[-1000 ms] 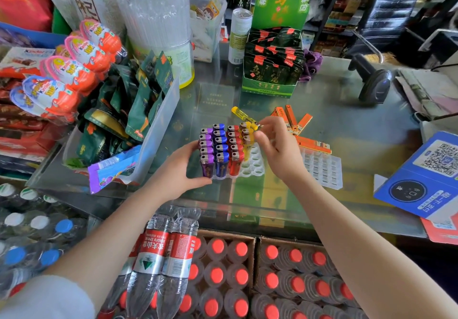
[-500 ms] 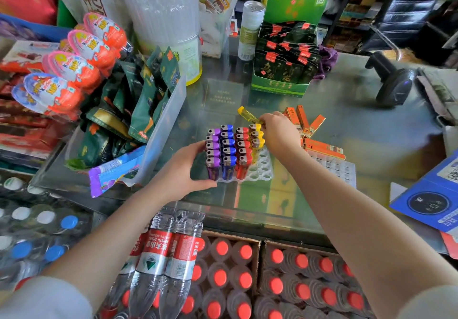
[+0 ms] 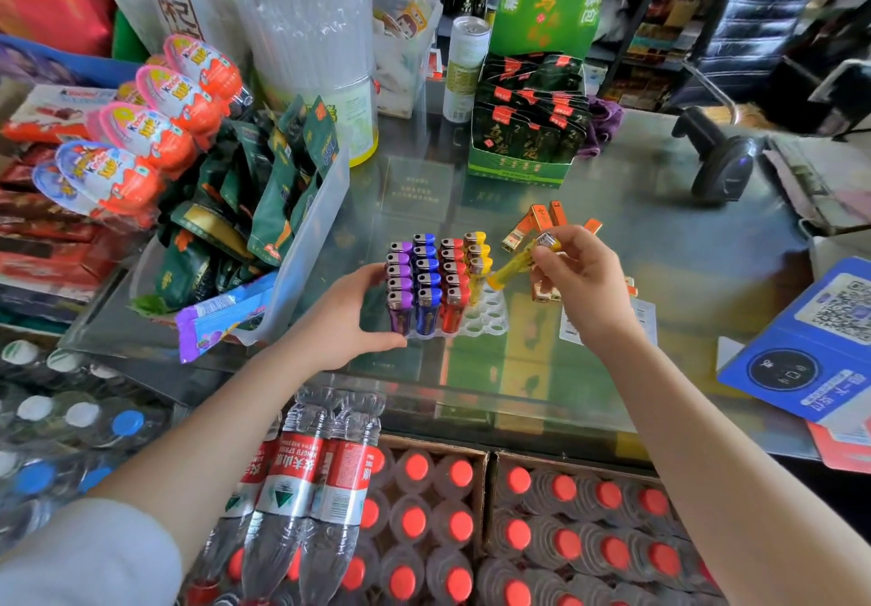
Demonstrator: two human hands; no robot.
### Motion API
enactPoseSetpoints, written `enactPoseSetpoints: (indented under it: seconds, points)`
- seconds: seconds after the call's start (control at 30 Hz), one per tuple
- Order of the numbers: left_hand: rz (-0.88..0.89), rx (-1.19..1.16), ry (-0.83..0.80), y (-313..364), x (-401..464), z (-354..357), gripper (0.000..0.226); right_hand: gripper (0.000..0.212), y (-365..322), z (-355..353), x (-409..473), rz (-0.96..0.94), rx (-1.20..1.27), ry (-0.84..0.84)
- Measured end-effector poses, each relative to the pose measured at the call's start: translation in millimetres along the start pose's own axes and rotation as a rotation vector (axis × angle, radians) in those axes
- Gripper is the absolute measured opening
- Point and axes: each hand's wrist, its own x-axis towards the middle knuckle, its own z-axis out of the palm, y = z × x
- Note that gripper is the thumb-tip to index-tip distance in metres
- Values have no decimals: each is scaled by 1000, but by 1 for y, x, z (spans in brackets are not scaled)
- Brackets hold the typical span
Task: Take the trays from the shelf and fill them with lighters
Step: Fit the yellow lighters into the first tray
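Observation:
A white plastic tray [image 3: 490, 320] with round holes sits on the glass counter. Rows of purple, blue, red and yellow lighters [image 3: 431, 278] stand upright in it; the holes at its right side are bare. My left hand [image 3: 349, 318] grips the tray's left side, thumb along its front edge. My right hand [image 3: 582, 280] pinches a yellow lighter [image 3: 516, 263], tilted with its base pointing down toward the tray's yellow row. Loose orange lighters [image 3: 532, 221] lie on the counter behind my right hand. A second white tray [image 3: 572, 329] lies flat under my right wrist.
A clear bin of green snack packets [image 3: 264, 209] stands left of the tray. A green display box [image 3: 523, 134] and a can [image 3: 464, 68] stand behind. A barcode scanner [image 3: 716, 157] sits far right, a blue QR sign [image 3: 815, 341] near right. Boxes of bottles [image 3: 471, 525] lie below.
My right hand has lifted a yellow lighter from the pile behind the tray and brought it toward the yellow row. My left hand has stayed on the tray.

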Motion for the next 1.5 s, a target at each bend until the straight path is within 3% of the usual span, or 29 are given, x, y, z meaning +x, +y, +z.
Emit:
enactPoseSetpoints:
  seconds: [0.2,0.4,0.53,1.0,1.27,1.37,1.5]
  points:
    - [0,14,36,3,-5,3,77,13,-5,8,-18,-56,33,-87]
    - [-12,26,43,6,-7,3,78,16,1,21,-25,-81,-175,-151]
    - [-12,16,47,6,-7,3,78,20,-3,29,-24,-223,-326,-189]
    - [-3,0,46,2,-6,4,77,23,2,29,-21,-409,-495,-225]
    - [22,-29,53,0,-7,7,73,26,-2,32,-22,-349,-493,-177]
    - [53,-38,54,1,-6,8,62,34,-1,36,-26,-366,-682,-157]
    - [64,3,56,-3,-2,7,51,51,15,24,-30,-254,-927,-200]
